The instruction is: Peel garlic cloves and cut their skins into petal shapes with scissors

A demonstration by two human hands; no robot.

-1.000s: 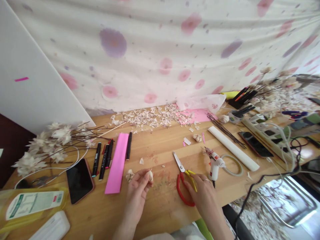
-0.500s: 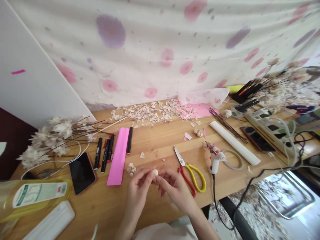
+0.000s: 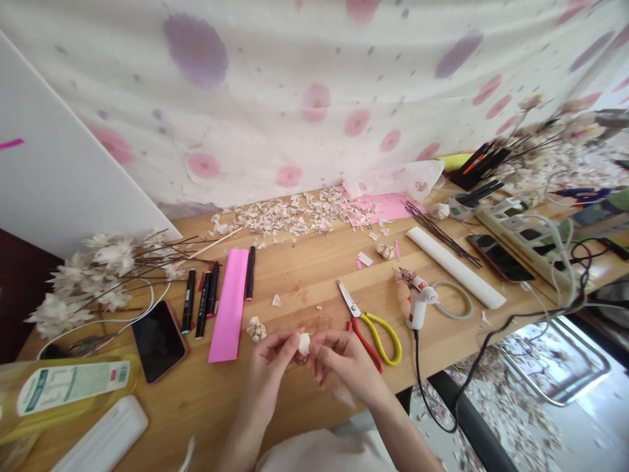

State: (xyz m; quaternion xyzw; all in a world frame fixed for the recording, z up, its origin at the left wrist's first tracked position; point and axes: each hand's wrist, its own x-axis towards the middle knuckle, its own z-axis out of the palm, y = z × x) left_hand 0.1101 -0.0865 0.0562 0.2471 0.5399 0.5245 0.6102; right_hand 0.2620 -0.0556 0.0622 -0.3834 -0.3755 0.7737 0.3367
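Left hand [image 3: 269, 360] and right hand [image 3: 341, 359] together above the near edge of the table [image 3: 304, 282], fingertips of both pinched on one small white petal piece [image 3: 304, 343] held between them, just clear of the wood. Whether anything else sits in either palm: cannot tell.

Just left of the hands, another small petal clump [image 3: 256, 329] lying on the table beside the lower end of a pink paper strip [image 3: 228, 304]. Left of the strip, three dark markers [image 3: 200, 310] side by side; one more marker [image 3: 250, 273] along the strip's right edge. Further left, a phone [image 3: 158, 340] face up, and beyond it white paper flowers [image 3: 93, 275] on dark stems at the left edge. At the near left corner, a yellowish bottle [image 3: 63, 390] lying on its side and a white case [image 3: 101, 442].

Right of the hands, scissors [image 3: 366, 322] with one red and one yellow handle, untouched, blades pointing toward the far edge. Next to them a glue gun [image 3: 417, 301] with its black cord running off the near edge. Beyond, a white roll [image 3: 455, 267], thin dark wires [image 3: 439, 235], a second phone [image 3: 498, 257] and a power strip [image 3: 525, 242] toward the right edge. Along the far edge, a scatter of petal scraps [image 3: 295, 218] and a pink sheet [image 3: 388, 208] under a flowered curtain [image 3: 314, 92].
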